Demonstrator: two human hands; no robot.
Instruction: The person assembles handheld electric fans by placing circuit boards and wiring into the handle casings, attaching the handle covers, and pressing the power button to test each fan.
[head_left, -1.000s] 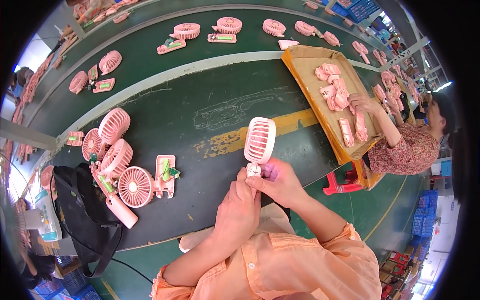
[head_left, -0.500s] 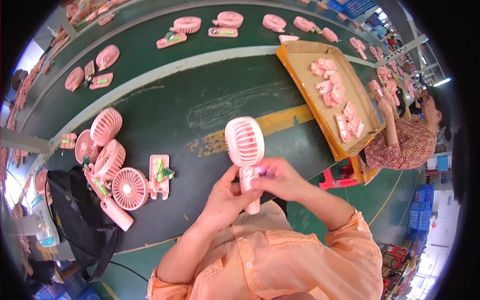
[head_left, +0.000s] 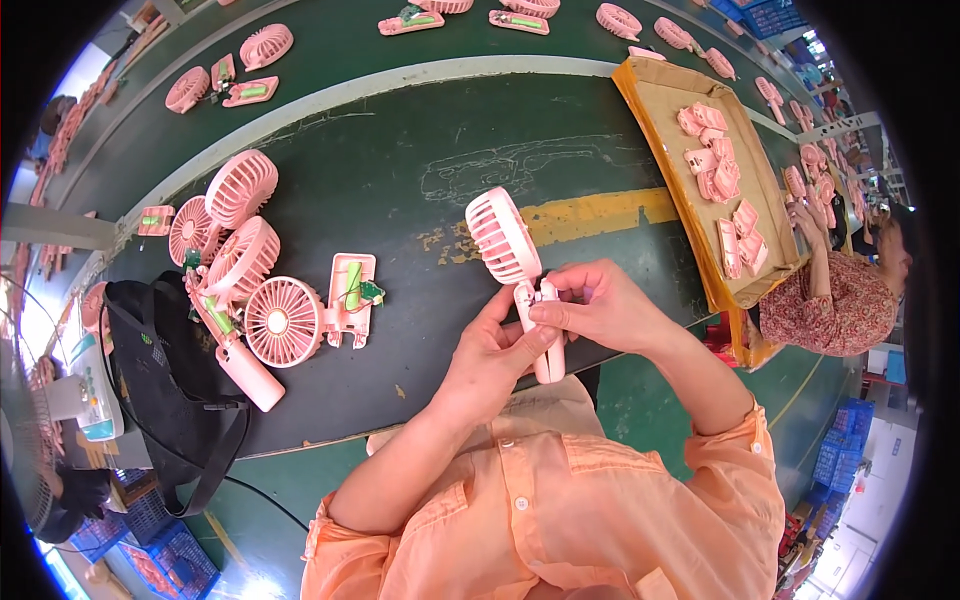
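Observation:
A pink handheld fan [head_left: 503, 236] is held between my hands over the near edge of the dark table, its round slatted head up and its handle toward me. My left hand [head_left: 487, 358] wraps the handle from the left, thumb along it. With thumb and forefinger, my right hand [head_left: 603, 306] pinches at the top of the handle, just below the head; whether a small part sits between those fingers is hidden. To the left lie several pink fan heads [head_left: 243, 188], and beside them an opened handle half [head_left: 351, 298] with a green battery and circuit board.
A cardboard tray [head_left: 670, 170] with several pink handle parts [head_left: 718, 175] stands at right. Along the far belt [head_left: 340, 50] lie more fans. A black bag [head_left: 165, 380] rests at left with its strap hanging off the edge. A co-worker [head_left: 835, 300] is at far right.
The whole view has shifted, so the table things sit further right and higher. The fan in my hands has turned and leans left, showing the handle's side. Both hands keep holding it.

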